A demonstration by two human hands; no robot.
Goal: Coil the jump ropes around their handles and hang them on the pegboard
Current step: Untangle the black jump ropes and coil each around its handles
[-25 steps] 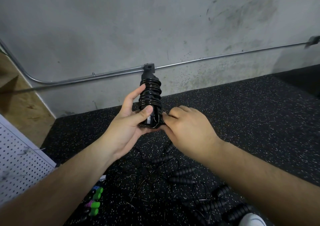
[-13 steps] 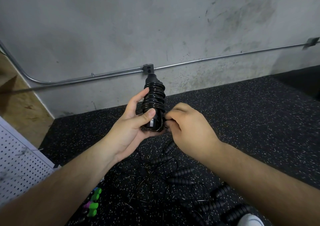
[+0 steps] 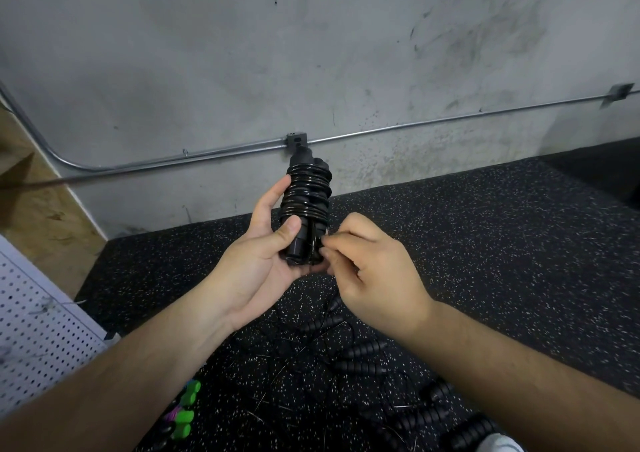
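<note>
My left hand [image 3: 258, 271] grips the coiled black jump rope [image 3: 306, 205] upright by its handles, steadying it. Touching it, my right hand [image 3: 374, 278] pinches the cord's loose end, probably to tuck it.

A black jump rope [image 3: 306, 191] is wound in tight glossy turns around its two handles, held upright in the left hand [image 3: 256, 271], while the right hand [image 3: 374, 278] pinches a strand at their lower end. More black ropes [image 3: 360, 358] with ribbed handles lie tangled on the speckled floor [image 3: 485, 243] below, with green-and-purple handles [image 3: 183, 413] beside them. The white pegboard [image 3: 38, 340] sits at the floor's left edge.
</note>
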